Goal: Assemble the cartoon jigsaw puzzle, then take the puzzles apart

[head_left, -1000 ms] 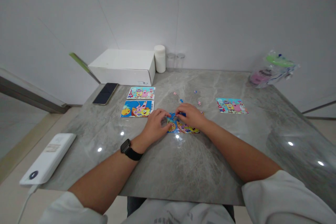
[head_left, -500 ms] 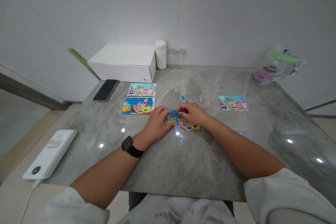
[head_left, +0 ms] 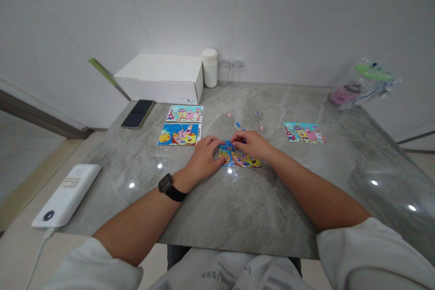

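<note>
A small colourful cartoon jigsaw puzzle (head_left: pixel 242 160) lies in the middle of the grey marble table (head_left: pixel 238 208). My left hand (head_left: pixel 205 156), with a black watch on its wrist, rests curled against the puzzle's left edge. My right hand (head_left: pixel 252 143) lies over the puzzle's upper part, fingers pinched together on a blue puzzle piece at the top edge. A few loose puzzle pieces (head_left: pixel 238 124) lie just behind my hands.
Two finished cartoon pictures (head_left: pixel 180 133) lie at left of centre, a third cartoon picture (head_left: pixel 304 132) at right. A black phone (head_left: pixel 137 113), a white box (head_left: pixel 163 78), a white jar (head_left: pixel 210 67) and two clear jars stand behind. A white power bank (head_left: pixel 66 194) lies at front left, a plastic bag (head_left: pixel 363 81) at back right.
Both hands stay at the puzzle with only small finger shifts. The view has tilted slightly, so everything sits a little lower-left to upper in frame.
</note>
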Demonstrator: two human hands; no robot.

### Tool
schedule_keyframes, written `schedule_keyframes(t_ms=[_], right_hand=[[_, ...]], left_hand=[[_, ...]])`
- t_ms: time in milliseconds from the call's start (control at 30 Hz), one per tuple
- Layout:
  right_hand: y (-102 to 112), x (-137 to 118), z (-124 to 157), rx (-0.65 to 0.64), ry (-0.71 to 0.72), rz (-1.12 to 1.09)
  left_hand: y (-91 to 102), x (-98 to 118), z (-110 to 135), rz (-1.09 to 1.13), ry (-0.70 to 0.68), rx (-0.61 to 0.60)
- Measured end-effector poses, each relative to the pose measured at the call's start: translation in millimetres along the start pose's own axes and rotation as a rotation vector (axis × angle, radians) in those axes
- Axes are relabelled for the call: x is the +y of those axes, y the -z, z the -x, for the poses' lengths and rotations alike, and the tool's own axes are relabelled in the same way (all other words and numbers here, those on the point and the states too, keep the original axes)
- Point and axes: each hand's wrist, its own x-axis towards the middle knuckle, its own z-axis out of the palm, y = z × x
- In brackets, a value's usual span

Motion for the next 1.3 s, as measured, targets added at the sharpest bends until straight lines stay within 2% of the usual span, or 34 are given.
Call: schedule_keyframes(t_ms=[267,667,1133,1300], right_hand=[[0,3,-1,-0.002,0.002,-0.103],[-8,18,-6,0.098,0.073,-0.115],[-10,10,-3,0.026,0.013,-0.261],[-13,7,-1,-0.045,0.068,-0.340]], left_hand=[[2.4,0,-1,0.003,0.005,0.002],[1.4,-1,-1,0.004,0.009,0.014],[0.8,-2,-1,0.008,0.008,0.039],[2.5,-1,-2,0.031,-0.021,0.084]])
